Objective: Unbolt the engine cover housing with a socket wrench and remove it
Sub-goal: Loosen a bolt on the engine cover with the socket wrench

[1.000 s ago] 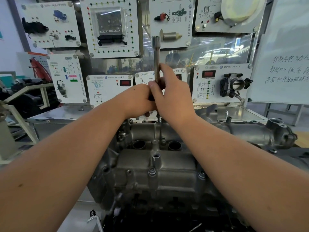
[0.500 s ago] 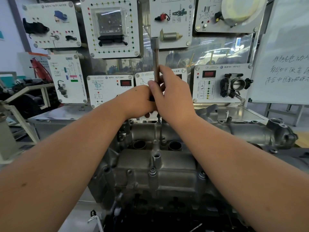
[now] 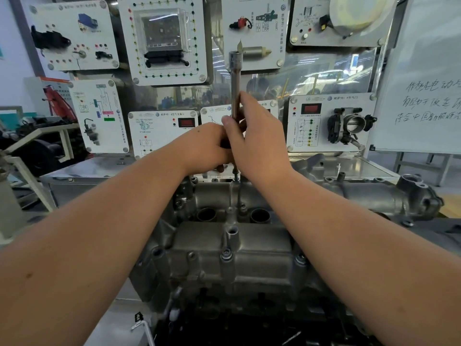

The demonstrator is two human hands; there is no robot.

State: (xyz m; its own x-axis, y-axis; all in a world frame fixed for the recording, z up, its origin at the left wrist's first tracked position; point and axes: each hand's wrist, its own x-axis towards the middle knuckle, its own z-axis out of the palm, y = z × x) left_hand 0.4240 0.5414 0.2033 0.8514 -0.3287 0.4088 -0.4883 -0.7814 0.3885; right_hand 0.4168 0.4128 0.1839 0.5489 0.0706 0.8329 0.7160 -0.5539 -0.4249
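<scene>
On the bench below, the engine cover [image 3: 232, 248] sits in place, several bolts [image 3: 226, 253] seemingly left. Both hands, left hand [image 3: 207, 146] and right hand [image 3: 259, 143], curl tight around the upright wrench [image 3: 235, 81] over a far-edge bolt.

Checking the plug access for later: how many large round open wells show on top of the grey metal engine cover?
2: left round well and right round well, side by side below the hands, either side of the centre rib. Others may be hidden behind the forearms.
</scene>
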